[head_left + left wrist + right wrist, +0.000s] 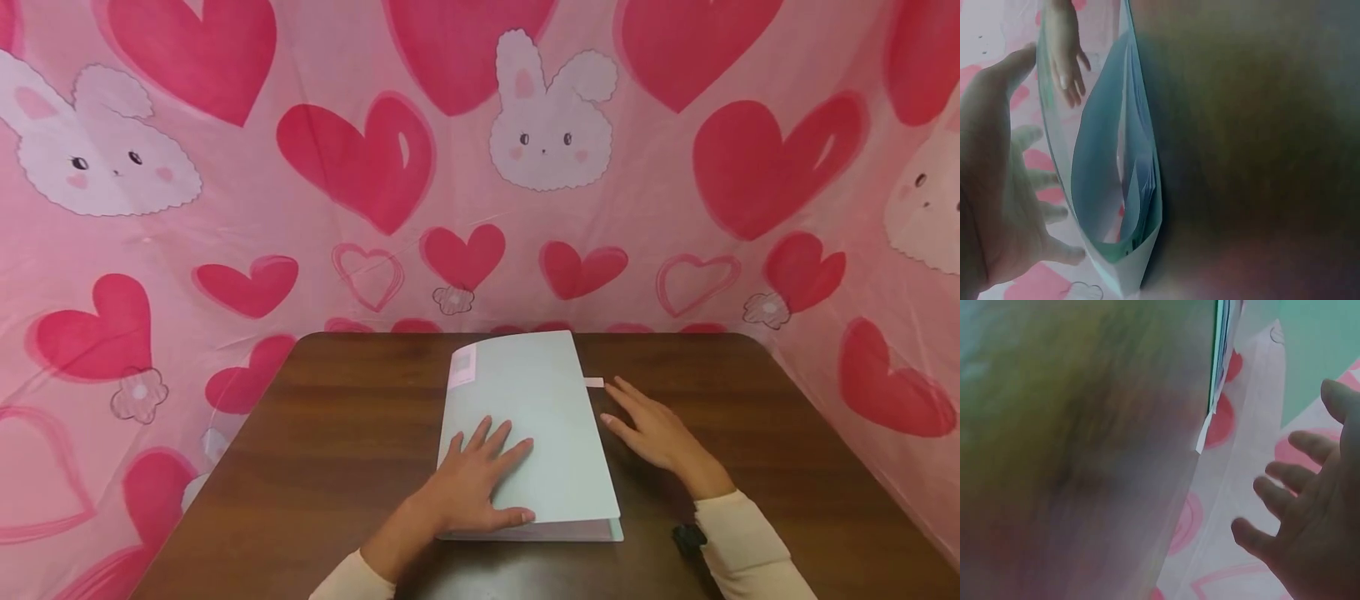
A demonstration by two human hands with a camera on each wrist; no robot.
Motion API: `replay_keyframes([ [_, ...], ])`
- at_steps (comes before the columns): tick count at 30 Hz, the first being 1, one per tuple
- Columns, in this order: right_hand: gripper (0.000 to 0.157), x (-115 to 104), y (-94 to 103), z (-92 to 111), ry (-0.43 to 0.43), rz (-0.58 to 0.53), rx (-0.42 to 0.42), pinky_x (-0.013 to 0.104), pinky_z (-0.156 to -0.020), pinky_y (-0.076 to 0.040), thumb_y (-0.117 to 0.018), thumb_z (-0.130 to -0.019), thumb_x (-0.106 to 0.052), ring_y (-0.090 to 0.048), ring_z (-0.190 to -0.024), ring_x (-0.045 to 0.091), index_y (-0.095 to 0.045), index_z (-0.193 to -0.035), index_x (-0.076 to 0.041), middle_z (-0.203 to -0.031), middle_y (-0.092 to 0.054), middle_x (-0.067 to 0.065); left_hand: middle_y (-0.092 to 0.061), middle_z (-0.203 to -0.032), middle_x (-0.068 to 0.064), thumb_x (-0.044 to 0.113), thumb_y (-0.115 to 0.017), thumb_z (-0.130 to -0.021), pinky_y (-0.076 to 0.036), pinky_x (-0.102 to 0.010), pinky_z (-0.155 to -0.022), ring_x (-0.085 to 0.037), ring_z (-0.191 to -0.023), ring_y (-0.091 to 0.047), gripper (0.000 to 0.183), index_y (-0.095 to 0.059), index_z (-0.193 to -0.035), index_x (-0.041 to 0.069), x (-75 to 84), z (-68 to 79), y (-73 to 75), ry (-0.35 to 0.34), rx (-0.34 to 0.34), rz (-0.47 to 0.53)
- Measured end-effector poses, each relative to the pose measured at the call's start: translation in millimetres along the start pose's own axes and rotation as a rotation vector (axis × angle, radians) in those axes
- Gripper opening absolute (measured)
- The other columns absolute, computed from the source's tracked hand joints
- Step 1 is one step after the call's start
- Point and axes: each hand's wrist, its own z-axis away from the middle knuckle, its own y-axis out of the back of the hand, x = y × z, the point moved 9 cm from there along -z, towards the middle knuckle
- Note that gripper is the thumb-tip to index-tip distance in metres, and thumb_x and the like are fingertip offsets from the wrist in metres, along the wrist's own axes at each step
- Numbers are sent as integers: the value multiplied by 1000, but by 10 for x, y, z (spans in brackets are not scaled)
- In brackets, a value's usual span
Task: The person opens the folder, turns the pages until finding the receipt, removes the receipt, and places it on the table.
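A pale mint document folder (540,400) lies on the table with its cover down but bowed up a little, and a pink label (462,367) marks its upper left corner. My left hand (476,487) rests on the lower left of the cover, fingers spread. Papers (1141,181) show inside the gap along the folder's bottom edge in the left wrist view. From the folder's right side sticks a small whitish tab (594,382). Just right of that tab is my right hand (648,429), fingers extended and holding nothing; the right wrist view shows it raised above the table, apart from the tab.
The dark brown wooden table (337,433) extends to both sides of the folder. Behind and beside it hangs a pink cloth (637,217) printed with hearts and bunnies. A dark object (688,537) sits at the right wrist, by the cream sleeve.
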Motion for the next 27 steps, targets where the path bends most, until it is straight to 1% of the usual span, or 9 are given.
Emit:
replay_keyframes([
  [3,62,-38,-33,9,36,-18,-37,72,-107,-41,-57,-102,-39,-51,-138,50,-46,-151,-3,-159,-41,26,-28,-170,-4,82,-56,-80,-31,-73,-114,-38,-159,-21,93,-26,-160,44,25,30,-41,-4,-14,-14],
  [6,59,-88,-68,21,90,-37,-58,67,-107,-43,-60,-101,-36,-54,-136,47,-50,-148,-2,-155,-48,24,-28,-170,-4,84,-58,-77,-32,-73,-112,-38,-158,-22,97,-25,-160,44,56,58,-66,-16,-23,-42],
  [10,54,-150,-132,31,163,-70,-91,64,-108,-44,-61,-101,-28,-57,-134,44,-52,-146,1,-150,-55,22,-28,-170,-5,83,-57,-78,-34,-73,-110,-39,-158,-24,95,-27,-159,44,83,87,-59,-22,-18,-71],
  [12,54,-179,-176,30,195,-75,-117,67,-108,-43,-62,-100,-26,-57,-134,45,-52,-145,2,-148,-56,23,-29,-170,-5,81,-56,-80,-34,-73,-110,-39,-157,-25,91,-29,-159,43,82,100,-52,-16,-16,-69],
  [14,54,-193,-236,32,210,-72,-149,70,-109,-39,-63,-99,-26,-56,-134,46,-53,-145,2,-148,-56,25,-29,-170,-5,79,-55,-82,-35,-73,-110,-39,-157,-26,88,-30,-158,43,79,119,-52,-8,-16,-62],
  [17,58,-192,-330,35,210,-81,-204,77,-110,-31,-63,-98,-31,-53,-136,48,-52,-145,2,-149,-53,27,-29,-170,-5,77,-54,-84,-35,-73,-110,-39,-157,-26,85,-31,-158,43,69,145,-62,1,-21,-50],
  [20,62,-186,-390,42,201,-90,-232,79,-110,-28,-65,-97,-35,-52,-139,47,-51,-147,1,-151,-52,25,-29,-170,-5,76,-54,-85,-36,-73,-109,-39,-156,-27,83,-31,-158,43,69,165,-67,-3,-18,-60],
  [24,62,-208,-416,45,224,-63,-234,79,-108,-29,-71,-93,-34,-54,-137,45,-56,-144,-3,-149,-57,21,-32,-168,-6,71,-54,-89,-39,-72,-107,-39,-155,-30,77,-34,-157,42,113,186,-58,-43,-1,-94],
  [27,58,-239,-423,49,245,-45,-251,80,-107,-29,-76,-89,-30,-55,-136,46,-61,-140,-7,-147,-58,21,-35,-167,-6,64,-54,-94,-40,-71,-106,-39,-154,-33,70,-35,-157,40,175,208,-50,-89,13,-124],
])
